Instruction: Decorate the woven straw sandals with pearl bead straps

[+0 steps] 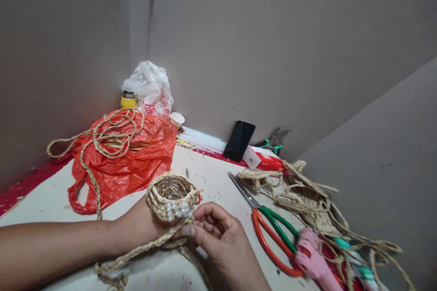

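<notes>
My left hand (141, 227) grips a small woven straw basket (172, 193) from behind and holds it tilted, its opening facing up. A cluster of white pearl beads (178, 210) sits on the basket's front. Just below the beads, my right hand (218, 232) has its fingers curled and pinched on the braided straw cord (143, 250). That cord trails left under my left wrist to the table's near edge.
An orange plastic bag (136, 159) with coiled braided rope (112, 134) lies at the left. Orange-and-green scissors (269, 227), a pink glue gun (314, 257) and loose straw pieces (303, 191) lie at the right. A phone (239, 140), paper cup (177, 119), white bag (150, 86) and green pliers (275, 142) stand by the wall.
</notes>
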The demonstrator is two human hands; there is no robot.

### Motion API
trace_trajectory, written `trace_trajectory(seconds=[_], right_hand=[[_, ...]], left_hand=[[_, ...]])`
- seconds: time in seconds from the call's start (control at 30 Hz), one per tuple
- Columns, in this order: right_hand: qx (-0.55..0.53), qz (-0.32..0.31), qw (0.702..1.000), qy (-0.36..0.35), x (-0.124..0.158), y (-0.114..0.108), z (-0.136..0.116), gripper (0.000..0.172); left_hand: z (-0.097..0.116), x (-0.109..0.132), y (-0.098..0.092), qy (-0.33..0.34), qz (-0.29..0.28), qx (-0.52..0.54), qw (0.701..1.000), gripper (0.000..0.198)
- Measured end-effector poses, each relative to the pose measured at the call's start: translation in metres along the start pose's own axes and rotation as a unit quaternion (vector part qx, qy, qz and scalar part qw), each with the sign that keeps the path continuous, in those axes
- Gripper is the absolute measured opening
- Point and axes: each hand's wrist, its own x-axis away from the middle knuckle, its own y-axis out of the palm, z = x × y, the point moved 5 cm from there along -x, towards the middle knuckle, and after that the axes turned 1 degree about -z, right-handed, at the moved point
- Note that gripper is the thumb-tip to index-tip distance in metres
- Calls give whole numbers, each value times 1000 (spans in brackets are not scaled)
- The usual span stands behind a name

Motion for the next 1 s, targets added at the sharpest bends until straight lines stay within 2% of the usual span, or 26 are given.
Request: trace_trajectory(seconds=[0.2,0.5,0.63,0.8,1.0], right_hand=[[-15,-33,999,8,-2,-1,6,32],[-43,-90,994,55,-2,-4,9,31],[-46,-87,994,52,-4,-4,9,32],[-43,-77,994,71,-3,1,5,36],[-29,-79,993,81,-2,1,5,28]], left_hand=[[-3,-1,1,-19,2,17,1000,21],[-3,-1,-4,-6,11,3,1000,19],[-3,-2,-2,-3,12,11,1000,18],[4,-4,6,-20,-8,69,997,16],[2,-2,10,-46,-8,140,989,10]])
